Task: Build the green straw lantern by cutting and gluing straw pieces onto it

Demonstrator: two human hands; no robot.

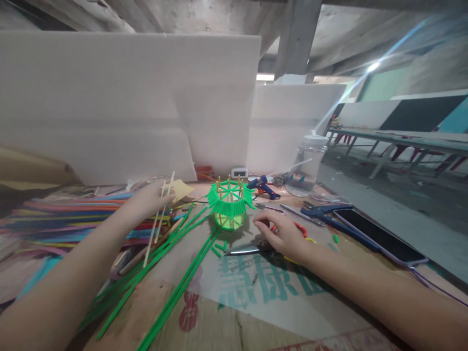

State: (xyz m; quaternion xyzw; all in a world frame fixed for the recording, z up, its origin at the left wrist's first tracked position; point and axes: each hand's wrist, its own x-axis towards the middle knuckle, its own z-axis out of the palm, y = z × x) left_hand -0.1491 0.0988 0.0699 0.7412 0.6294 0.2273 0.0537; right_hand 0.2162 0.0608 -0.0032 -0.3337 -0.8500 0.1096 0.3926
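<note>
My left hand (161, 197) is closed on two thin wooden sticks (152, 238), over the left side of the table. In the middle stands a small round model (229, 207), with green fuzzy stems fanned like a roof edge and short wooden posts rising through it. To its right my right hand (280, 231) hovers over or rests on scissors (248, 250) with red and yellow handles; I cannot tell which. Its fingers are curled in, and anything between the fingertips is hidden. Short green stem pieces (218, 249) lie in front of the model.
Long green pipe cleaners (183, 292) stretch toward me, beside a pile of coloured ones (91, 214). A blue glue gun (265, 186), a clear bottle (307, 165), blue-handled pliers (325, 209) and a phone (380, 236) lie or stand at the right. White boards (127, 107) rise behind.
</note>
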